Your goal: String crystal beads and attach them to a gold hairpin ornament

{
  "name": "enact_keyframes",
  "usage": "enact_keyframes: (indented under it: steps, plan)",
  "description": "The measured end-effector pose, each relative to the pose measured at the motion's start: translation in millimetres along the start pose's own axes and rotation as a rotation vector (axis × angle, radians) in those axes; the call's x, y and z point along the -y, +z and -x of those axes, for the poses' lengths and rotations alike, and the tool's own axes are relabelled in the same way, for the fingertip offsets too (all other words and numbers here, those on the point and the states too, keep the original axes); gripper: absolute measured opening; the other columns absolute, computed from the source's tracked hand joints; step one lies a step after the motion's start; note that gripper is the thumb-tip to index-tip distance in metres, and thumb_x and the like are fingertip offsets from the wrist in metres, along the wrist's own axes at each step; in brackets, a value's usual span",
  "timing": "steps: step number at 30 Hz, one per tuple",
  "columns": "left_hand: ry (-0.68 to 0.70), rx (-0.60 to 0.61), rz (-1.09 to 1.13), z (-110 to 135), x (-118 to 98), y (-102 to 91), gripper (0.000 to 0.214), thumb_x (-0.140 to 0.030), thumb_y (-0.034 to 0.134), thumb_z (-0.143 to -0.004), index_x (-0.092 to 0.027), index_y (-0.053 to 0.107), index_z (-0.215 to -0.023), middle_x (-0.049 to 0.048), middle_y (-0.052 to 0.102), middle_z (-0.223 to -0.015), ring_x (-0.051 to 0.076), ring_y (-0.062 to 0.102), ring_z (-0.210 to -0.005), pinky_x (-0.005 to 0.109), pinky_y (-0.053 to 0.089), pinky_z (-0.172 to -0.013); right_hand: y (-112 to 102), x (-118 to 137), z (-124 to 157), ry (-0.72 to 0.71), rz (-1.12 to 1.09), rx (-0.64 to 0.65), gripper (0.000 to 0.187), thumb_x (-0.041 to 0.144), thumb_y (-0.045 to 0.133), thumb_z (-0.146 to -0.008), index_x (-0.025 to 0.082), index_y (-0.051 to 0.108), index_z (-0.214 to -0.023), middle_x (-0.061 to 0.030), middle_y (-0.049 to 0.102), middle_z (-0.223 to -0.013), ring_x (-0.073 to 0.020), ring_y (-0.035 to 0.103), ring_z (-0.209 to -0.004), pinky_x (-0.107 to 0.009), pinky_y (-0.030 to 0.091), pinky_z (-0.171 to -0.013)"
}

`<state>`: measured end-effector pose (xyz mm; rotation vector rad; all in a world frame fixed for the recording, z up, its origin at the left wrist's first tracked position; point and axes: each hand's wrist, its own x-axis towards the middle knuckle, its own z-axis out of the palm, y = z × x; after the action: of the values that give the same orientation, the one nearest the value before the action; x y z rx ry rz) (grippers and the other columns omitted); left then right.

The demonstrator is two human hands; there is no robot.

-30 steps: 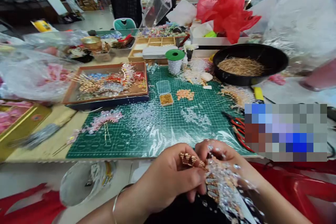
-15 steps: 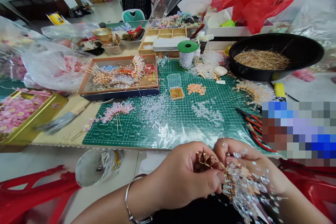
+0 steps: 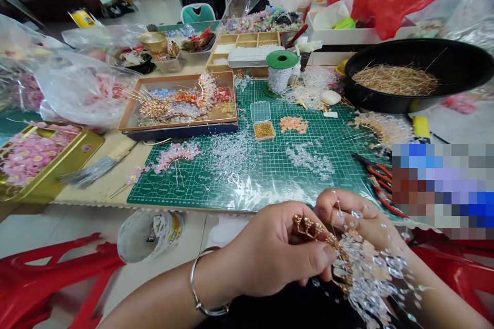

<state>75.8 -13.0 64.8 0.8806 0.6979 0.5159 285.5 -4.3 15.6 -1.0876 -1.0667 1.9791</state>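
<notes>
My left hand [image 3: 274, 252], with a silver bangle on its wrist, pinches a gold hair ornament [image 3: 314, 230] strung with clear crystal beads [image 3: 370, 277]. Facing it, my right hand [image 3: 357, 221] has its fingers curled round the ornament's beaded side. Both hands hover low, in front of the near edge of the green cutting mat [image 3: 270, 164]. Loose clear beads [image 3: 231, 151] lie scattered across the mat, along with a pink beaded comb [image 3: 175, 154].
A shallow box of finished ornaments [image 3: 181, 103], a small box of gold beads [image 3: 264, 130], a green-capped spool [image 3: 280, 69], red pliers [image 3: 376, 180] and a black pan of gold pins [image 3: 412, 74] surround the mat. A gold tin of pink flowers [image 3: 38, 159] sits left. Red chairs stand below.
The view has tilted down and shifted left, so the table sits higher and further right in frame. Both hands keep hold of the ornament, which has turned slightly between the fingers.
</notes>
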Motion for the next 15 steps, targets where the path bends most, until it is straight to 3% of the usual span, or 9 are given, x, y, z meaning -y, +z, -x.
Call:
enact_keyframes:
  steps: [5, 8, 10, 15]
  plan:
    - [-0.022, -0.022, 0.009, 4, -2, 0.8, 0.012, -0.023, 0.067, -0.082, -0.018, 0.056, -0.078, -0.0033, 0.062, -0.065, 0.005, 0.048, -0.047, 0.018, 0.036, -0.045, -3, 5, 5, -0.107, 0.173, 0.027, 0.025, 0.05, 0.067, -0.092, 0.026, 0.064, -0.083, -0.0002, 0.054, -0.068, -0.0153, 0.049, -0.055, -0.029, 0.038, -0.049]
    - [-0.044, 0.0, 0.036, 6, -3, 1.9, 0.012, -0.021, 0.069, -0.078, -0.018, 0.057, -0.078, -0.0038, 0.062, -0.064, 0.005, 0.049, -0.047, 0.017, 0.037, -0.045, 0, 14, 10, -0.243, 0.334, 0.138, 0.023, 0.047, 0.063, -0.095, 0.028, 0.073, -0.086, -0.0068, 0.063, -0.082, -0.0234, 0.06, -0.078, -0.037, 0.048, -0.07]
    - [-0.046, -0.006, 0.053, 6, -4, 2.8, 0.013, -0.021, 0.07, -0.078, -0.018, 0.058, -0.079, -0.0036, 0.062, -0.064, 0.004, 0.05, -0.047, 0.016, 0.038, -0.045, 4, 19, 15, -0.31, 0.409, 0.179, 0.022, 0.048, 0.062, -0.096, 0.03, 0.074, -0.092, -0.0091, 0.066, -0.091, -0.0271, 0.062, -0.089, -0.04, 0.049, -0.079]
    - [-0.042, -0.023, 0.072, 5, -3, 4.4, 0.009, -0.021, 0.066, -0.08, -0.017, 0.059, -0.081, -0.0027, 0.063, -0.065, 0.004, 0.051, -0.047, 0.015, 0.039, -0.045, 10, 22, 26, -0.407, 0.481, 0.102, 0.018, 0.051, 0.055, -0.099, 0.038, 0.067, -0.099, -0.0044, 0.062, -0.082, -0.0221, 0.06, -0.073, -0.032, 0.047, -0.062]
